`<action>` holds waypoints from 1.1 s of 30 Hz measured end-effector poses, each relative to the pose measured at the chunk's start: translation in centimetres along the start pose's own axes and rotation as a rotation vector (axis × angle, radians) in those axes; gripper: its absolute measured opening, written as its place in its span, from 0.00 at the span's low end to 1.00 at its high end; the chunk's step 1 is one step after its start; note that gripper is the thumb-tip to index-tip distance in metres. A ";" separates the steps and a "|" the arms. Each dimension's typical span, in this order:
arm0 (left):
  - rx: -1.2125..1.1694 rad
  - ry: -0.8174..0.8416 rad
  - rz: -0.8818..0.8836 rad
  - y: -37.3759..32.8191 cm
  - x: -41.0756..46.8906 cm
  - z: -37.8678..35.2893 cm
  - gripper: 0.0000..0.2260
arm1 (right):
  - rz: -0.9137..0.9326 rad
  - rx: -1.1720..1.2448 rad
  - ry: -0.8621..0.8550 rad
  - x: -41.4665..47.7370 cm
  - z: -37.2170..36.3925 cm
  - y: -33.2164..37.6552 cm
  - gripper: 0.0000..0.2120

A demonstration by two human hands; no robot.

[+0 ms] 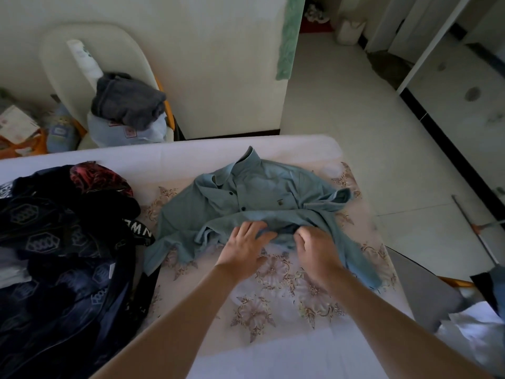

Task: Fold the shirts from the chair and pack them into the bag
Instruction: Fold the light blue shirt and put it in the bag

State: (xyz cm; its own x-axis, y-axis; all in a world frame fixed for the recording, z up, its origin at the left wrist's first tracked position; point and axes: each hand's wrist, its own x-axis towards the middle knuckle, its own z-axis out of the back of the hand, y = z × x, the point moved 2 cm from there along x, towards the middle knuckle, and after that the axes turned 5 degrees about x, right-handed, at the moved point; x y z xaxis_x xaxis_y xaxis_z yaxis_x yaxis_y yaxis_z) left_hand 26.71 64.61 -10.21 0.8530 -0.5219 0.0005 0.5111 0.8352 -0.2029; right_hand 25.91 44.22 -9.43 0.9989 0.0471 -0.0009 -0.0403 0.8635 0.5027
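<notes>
Left hand (245, 243) lies on the near hem of the shirt (262, 198), fingers spread and almost straight, pressing the cloth flat, with the thumb out to the side over a fold. My right hand (317, 248) sits just beside it on the same hem, knuckles up and fingers curled down into the fabric, so it has a bunch of the shirt in its grip. The two hands are close together but do not touch.

From what I can see, the shirt is spread front-up on the bed (273, 310), collar at the far end and hem pulled toward me. It is a dusty blue-green woven cloth, soft and creased, with dark buttons down the placket and a small emblem on the chest. One sleeve trails off on the shirt's left side and the other is rumpled on its right. Under the shirt the bed cover is pale, printed with brown flowers.

Left of the shirt, touching its sleeve, slumps the bag (68, 255): dark navy, limp, patterned with hexagons, with a black strap bearing white letters. Beyond the shirt, up and to the left, stands the chair (62, 64), cream with a rounded back. On its seat a gray folded garment (128, 102) rests on a pale blue bundle (128, 134).
</notes>
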 end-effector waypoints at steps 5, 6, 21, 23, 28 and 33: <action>-0.435 -0.112 0.138 -1.1 0.1 2.1 0.10 | 0.099 0.149 0.107 -0.5 2.9 3.0 0.17; -0.475 -0.101 0.205 -0.9 -0.1 2.7 0.11 | 0.117 0.060 0.188 -0.8 3.2 3.2 0.20; -0.014 0.785 0.373 4.5 -15.6 5.7 0.14 | -0.393 0.647 0.980 -10.3 1.4 14.0 0.10; -0.058 0.758 0.345 4.2 -17.6 4.3 0.17 | -0.334 0.511 0.823 -11.2 0.5 13.4 0.09; -0.297 0.498 0.345 0.1 -19.6 2.3 0.11 | -0.313 0.128 0.429 -14.6 0.3 9.1 0.13; -0.212 0.546 0.260 -5.2 -21.1 -0.2 0.21 | -0.485 -0.083 0.250 -17.3 1.3 4.6 0.20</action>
State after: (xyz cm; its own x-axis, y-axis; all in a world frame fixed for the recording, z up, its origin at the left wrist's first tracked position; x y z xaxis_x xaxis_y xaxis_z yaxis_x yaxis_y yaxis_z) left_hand 6.02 71.27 -9.37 0.7412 -0.3664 -0.5625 0.2149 0.9233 -0.3183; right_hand 8.48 46.75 -5.95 0.8675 -0.2574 -0.4256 0.4117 0.8518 0.3239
